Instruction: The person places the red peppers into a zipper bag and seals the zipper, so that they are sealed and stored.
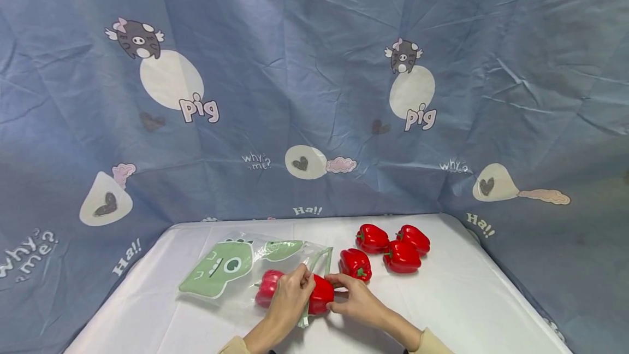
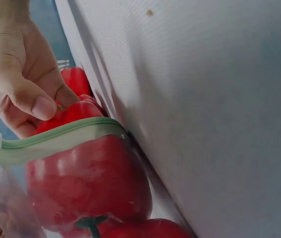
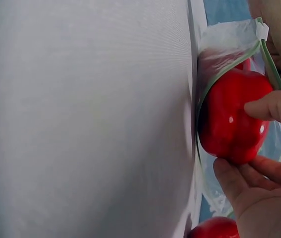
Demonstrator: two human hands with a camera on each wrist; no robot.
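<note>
A clear zip bag (image 1: 241, 283) with a green monster print lies flat, its green-edged mouth facing right. One red bell pepper (image 1: 267, 287) shows through the plastic inside. My left hand (image 1: 291, 295) has its fingers curled on the upper edge of the bag's mouth. Another red bell pepper (image 3: 234, 116) sits in the open mouth, partly inside. Thumb and fingers of my right hand (image 1: 361, 300) grip this pepper from its outer end. In the left wrist view, the green zip strip (image 2: 56, 139) crosses in front of the right hand's pepper.
Several more red bell peppers stand right of the bag: one close behind my right hand (image 1: 355, 264), the others in a cluster (image 1: 403, 257) farther back. They rest on a white-covered table (image 1: 457, 299). A blue printed curtain (image 1: 314, 86) hangs behind the table.
</note>
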